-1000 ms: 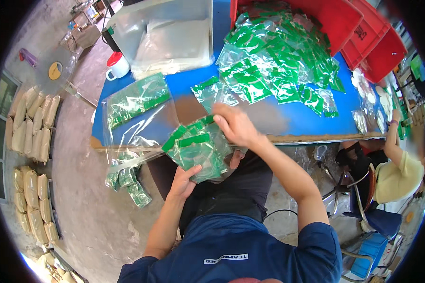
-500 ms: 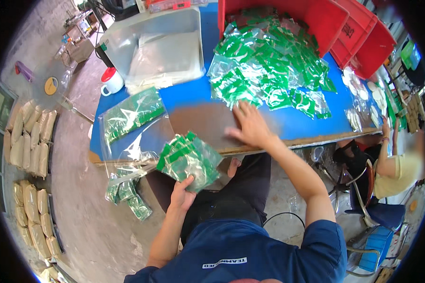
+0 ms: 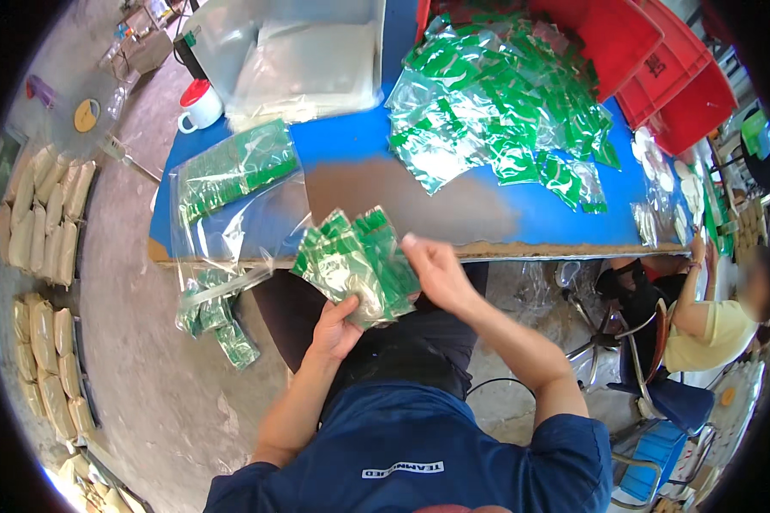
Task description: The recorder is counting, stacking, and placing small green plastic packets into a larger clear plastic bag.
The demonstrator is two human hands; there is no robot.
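Observation:
In front of my lap, my left hand grips a fanned stack of green-and-clear plastic packets, its thumb on top of the near edge. My right hand is at the stack's right side, fingers curled in around the edge of the packets; the fingertips are partly hidden. A loose heap of similar packets covers the back right of the blue table. On the left lies a large clear bag with rows of green packets inside, its lower part drooping over the table's front edge.
A grey bin with clear plastic sheets stands at the back left, a white mug with a red lid beside it. Red crates lean behind the heap. At right, another person sits near flat white pieces.
My right hand has come back from the heap's near edge to the stack in my left hand. The view has shifted slightly, and the stack is now fanned upright between both hands.

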